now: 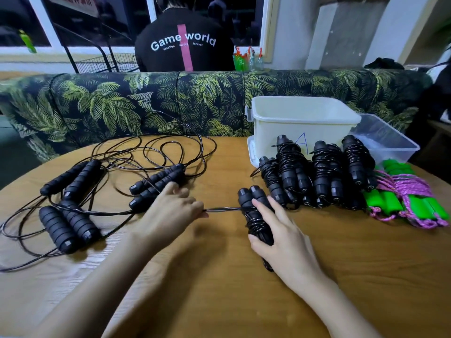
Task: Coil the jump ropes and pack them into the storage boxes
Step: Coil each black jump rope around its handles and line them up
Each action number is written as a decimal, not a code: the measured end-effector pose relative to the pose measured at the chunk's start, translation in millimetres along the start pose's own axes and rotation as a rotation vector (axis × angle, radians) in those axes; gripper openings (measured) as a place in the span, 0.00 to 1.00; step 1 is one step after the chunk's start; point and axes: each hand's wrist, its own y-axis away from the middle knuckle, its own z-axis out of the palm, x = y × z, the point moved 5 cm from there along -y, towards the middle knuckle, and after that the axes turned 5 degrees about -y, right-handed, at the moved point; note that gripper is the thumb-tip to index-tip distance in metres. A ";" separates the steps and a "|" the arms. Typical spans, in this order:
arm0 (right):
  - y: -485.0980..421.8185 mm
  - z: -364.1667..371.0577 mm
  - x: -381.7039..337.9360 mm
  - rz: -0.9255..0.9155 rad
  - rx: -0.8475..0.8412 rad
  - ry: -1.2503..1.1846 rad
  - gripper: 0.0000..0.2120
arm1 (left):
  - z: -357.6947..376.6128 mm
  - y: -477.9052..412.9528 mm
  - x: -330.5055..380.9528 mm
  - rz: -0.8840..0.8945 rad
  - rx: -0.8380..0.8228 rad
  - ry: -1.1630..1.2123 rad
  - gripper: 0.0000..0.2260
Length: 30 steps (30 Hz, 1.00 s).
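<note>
Centre of wooden table [219, 284]: black jump rope [247, 202], twin ribbed handles side by side, thin glossy cord wound tight round the middle. Gripped by right hand [283, 240], fingers curled over the handles. Free cord end [222, 209] drawn taut leftwards, pinched in left hand [168, 211]. Rightwards: finished black bundles [322, 167] before white box [271, 129] marked A. Uncoiled black ropes [73, 178] sprawled at left

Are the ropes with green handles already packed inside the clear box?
No, the green-handled ropes lie on the table, in front of the clear box, not in it.
</note>
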 end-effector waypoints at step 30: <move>-60.2 21.9 -19.9 -0.170 0.030 -1.093 0.28 | 27.4 -46.1 18.7 -0.528 0.054 1.945 0.22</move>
